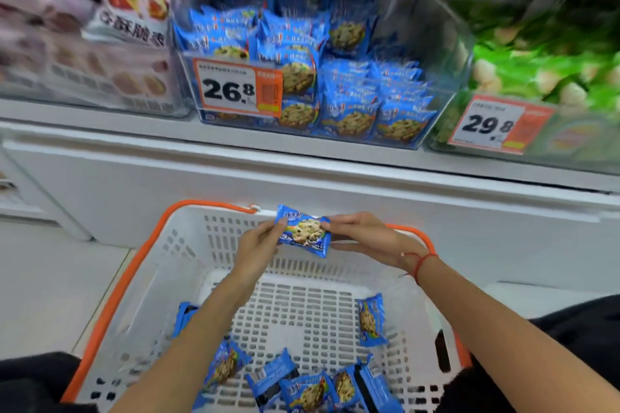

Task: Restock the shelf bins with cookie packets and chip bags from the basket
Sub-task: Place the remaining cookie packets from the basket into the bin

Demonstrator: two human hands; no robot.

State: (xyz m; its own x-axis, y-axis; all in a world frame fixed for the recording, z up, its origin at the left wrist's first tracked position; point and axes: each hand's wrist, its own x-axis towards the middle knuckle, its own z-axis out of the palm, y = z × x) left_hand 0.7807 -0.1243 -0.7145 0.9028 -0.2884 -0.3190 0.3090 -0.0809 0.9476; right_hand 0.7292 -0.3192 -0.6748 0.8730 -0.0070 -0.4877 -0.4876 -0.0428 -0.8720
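A white shelf (302,157) runs across the far side, carrying a clear plastic bin (446,111) packed with glossy blue cookie packets (352,111); the pink packs (84,43) to the left and green bags (543,54) to the right are smeared by blur. Nearer, a white perforated basket (188,245) with an orange rim holds loose packets (370,318), some cut off by the near edge. Above it, the left hand (258,245) and right hand (365,235) pinch one crinkled cookie packet (303,231) by opposite ends, fingers curled on it.
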